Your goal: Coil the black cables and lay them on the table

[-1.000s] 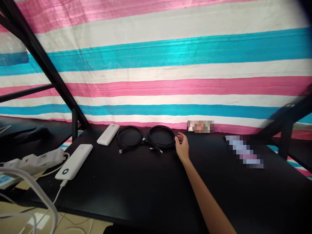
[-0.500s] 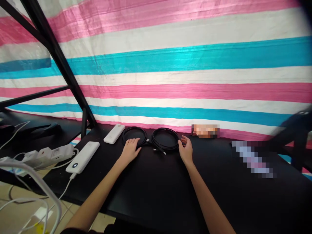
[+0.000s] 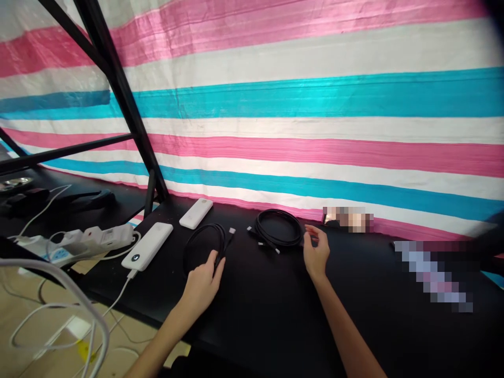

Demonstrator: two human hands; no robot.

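Observation:
Two coiled black cables lie on a black table (image 3: 275, 315). My left hand (image 3: 202, 283) grips the near edge of the left coil (image 3: 205, 245), which sits closer to me than the other. My right hand (image 3: 316, 251) rests at the right rim of the right coil (image 3: 279, 233), fingers curled and touching it. Both coils have their plug ends pointing toward the gap between them.
Two white power banks (image 3: 147, 245) (image 3: 196, 212) lie left of the coils, one with a white lead. A white power strip (image 3: 94, 239) and loose white wires sit at far left. Black frame bars (image 3: 126, 110) rise at left; a striped tarp hangs behind.
My left hand came into view, landed on the left coil and has pulled it toward me, away from the right coil. My right hand stayed at the right coil's rim.

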